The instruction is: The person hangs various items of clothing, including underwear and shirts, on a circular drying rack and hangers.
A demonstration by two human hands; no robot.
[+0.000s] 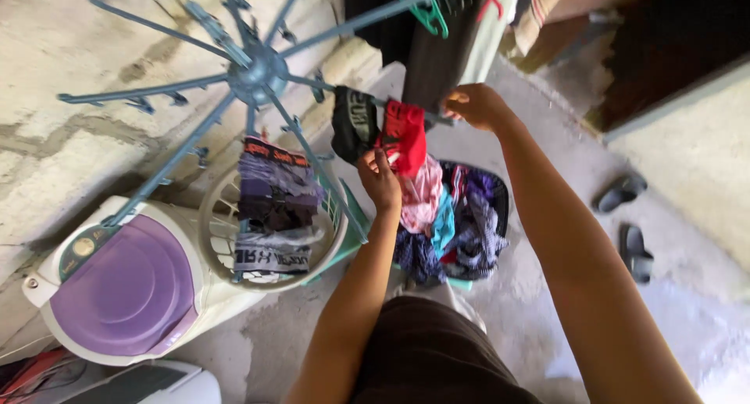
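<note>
While both hands pinch it, left hand (pixel 380 179) low, right hand (pixel 475 105) up top, the floppy red cloth garment (pixel 405 135) looks light, easiest held at its edges.

Both arms extended up-frame. Left hand (pixel 380 179) at frame centre — fingers curled shut, pinching. Right hand (pixel 475 105) higher, upper centre-right — fist-like, knuckles up, forearm running diagonally.
</note>
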